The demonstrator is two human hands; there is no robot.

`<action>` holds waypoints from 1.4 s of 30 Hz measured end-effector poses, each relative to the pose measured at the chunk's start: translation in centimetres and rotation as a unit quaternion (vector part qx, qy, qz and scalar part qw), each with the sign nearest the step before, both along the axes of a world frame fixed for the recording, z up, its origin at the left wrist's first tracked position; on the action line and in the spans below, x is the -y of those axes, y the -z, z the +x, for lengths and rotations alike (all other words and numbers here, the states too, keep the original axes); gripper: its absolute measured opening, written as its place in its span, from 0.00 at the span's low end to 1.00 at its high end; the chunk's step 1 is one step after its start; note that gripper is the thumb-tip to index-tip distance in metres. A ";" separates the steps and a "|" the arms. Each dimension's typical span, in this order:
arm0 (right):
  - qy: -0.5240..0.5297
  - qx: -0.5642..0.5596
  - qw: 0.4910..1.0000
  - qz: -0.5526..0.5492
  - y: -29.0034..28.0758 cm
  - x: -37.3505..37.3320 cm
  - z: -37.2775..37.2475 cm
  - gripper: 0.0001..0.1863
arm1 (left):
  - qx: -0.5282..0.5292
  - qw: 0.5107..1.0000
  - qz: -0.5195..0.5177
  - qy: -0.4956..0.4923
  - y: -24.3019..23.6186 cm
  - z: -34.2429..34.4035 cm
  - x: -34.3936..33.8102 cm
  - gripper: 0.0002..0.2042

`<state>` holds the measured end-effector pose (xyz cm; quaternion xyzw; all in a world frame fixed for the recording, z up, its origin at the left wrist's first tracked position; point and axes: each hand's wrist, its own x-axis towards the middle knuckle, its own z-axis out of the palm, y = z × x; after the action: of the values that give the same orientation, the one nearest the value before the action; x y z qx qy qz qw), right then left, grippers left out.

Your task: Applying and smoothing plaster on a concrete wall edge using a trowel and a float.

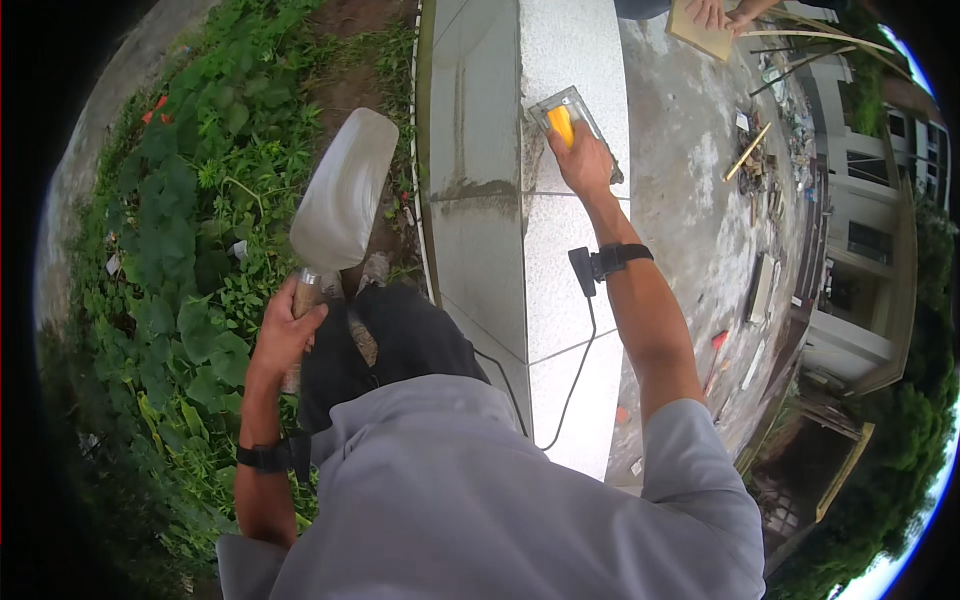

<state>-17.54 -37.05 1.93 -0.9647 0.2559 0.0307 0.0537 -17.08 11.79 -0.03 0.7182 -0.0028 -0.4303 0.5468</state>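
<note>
Grey cloth of the wearer's shirt fills the foreground. Beyond it, the left hand has its fingers wrapped round the wooden handle of a broad, round-ended, smooth silver metal trowel, left of the wall; a loose grip could let it drop among the leafy green plants. Thin black cable hangs from the right wrist strap and might snag if the arm stretches. Farther out, the right hand grasps a flat, rectangular grey float with a yellow handle at the pale, speckled wall top (dark seams cross it); tilting could scrape the surface. Farthest, a co-worker's hands touch a flat tan board.
</note>
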 end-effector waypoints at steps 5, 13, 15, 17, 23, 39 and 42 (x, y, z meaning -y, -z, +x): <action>0.164 0.067 0.915 0.363 -3.4 -2.5 -7.6 0.16 | -0.005 1.000 -0.010 0.000 0.2 -1.3 -0.2 0.18; 0.227 0.097 0.839 0.484 -0.6 -10.8 -16.3 0.13 | -0.007 0.999 -0.014 0.032 0.9 -2.3 -1.3 0.19; 0.231 0.108 0.852 0.456 0.8 -10.4 -15.4 0.13 | -0.009 0.999 -0.003 0.030 0.7 -2.9 -1.9 0.21; 0.235 0.139 0.846 0.458 1.9 -9.3 -14.1 0.14 | -0.020 0.999 0.007 0.036 0.5 -3.4 -2.6 0.22; 0.223 0.157 0.877 0.395 0.4 -9.4 -15.1 0.14 | -0.015 0.999 -0.006 0.041 0.6 -4.9 -4.3 0.20; 0.205 0.100 0.868 0.442 -1.2 -13.2 -24.9 0.12 | -0.020 0.997 -0.006 0.069 0.6 -7.3 -6.0 0.17; 0.217 0.113 0.856 0.455 1.1 -15.2 -24.0 0.11 | -0.030 0.997 -0.007 0.077 0.6 -7.6 -6.1 0.17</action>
<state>-41.54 -21.85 0.87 -0.7496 0.4081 0.0223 0.5207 -24.67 17.88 -0.64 0.6989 -0.0446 -0.4924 0.5167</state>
